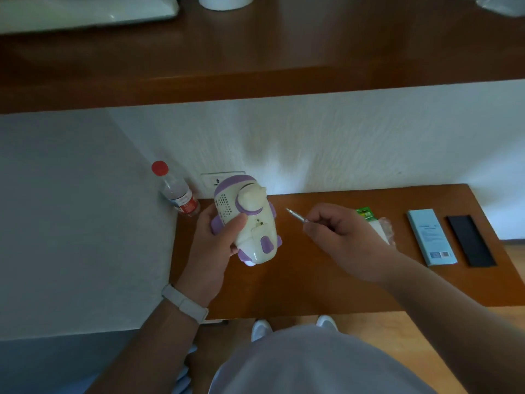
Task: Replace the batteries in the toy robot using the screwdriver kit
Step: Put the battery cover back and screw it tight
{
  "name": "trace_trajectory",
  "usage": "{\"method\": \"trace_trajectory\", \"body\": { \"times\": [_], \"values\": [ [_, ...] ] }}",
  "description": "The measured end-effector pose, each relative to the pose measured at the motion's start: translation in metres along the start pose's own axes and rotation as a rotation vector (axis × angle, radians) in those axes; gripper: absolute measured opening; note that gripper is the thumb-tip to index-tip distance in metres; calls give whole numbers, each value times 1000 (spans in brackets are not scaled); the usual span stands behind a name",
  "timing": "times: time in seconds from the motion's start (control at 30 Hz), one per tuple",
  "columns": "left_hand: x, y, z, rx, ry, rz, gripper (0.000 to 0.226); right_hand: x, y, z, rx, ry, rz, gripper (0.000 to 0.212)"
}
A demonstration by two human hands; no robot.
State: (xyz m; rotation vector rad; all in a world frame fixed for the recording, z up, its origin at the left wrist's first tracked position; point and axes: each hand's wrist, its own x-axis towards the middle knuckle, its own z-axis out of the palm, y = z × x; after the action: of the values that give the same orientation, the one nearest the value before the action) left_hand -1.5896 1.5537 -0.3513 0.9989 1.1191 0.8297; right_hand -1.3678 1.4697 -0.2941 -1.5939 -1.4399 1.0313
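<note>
My left hand (216,240) grips a white and purple toy robot (250,223) above the left part of the wooden desk (312,285), its underside and back turned toward me. My right hand (343,240) pinches a thin silver screwdriver (297,216) whose tip points up and left toward the robot, a short gap away from it. A green battery pack (365,214) lies behind my right hand, partly hidden, with clear plastic wrapping (386,227) beside it. The screwdriver kit's pale blue box (430,237) and black tray (470,240) lie at the desk's right.
A water bottle (177,191) with a red cap stands at the desk's back left corner, next to a wall socket (216,182). A wooden shelf (255,66) overhangs above. A grey wall surface borders the desk on the left. My white shoes show below the front edge.
</note>
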Motion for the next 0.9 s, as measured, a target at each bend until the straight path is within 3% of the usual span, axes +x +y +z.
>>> {"method": "trace_trajectory", "body": {
  "times": [0.2,0.4,0.9],
  "values": [
    [25,-56,-14,-74,-50,-161,66,4,42,37,191,44,204,30],
    [38,-87,-23,-115,-111,-268,66,8,75,65,289,70,367,28],
    [58,-110,-43,-111,-215,-304,62,13,109,99,263,160,497,29]
  ]
}}
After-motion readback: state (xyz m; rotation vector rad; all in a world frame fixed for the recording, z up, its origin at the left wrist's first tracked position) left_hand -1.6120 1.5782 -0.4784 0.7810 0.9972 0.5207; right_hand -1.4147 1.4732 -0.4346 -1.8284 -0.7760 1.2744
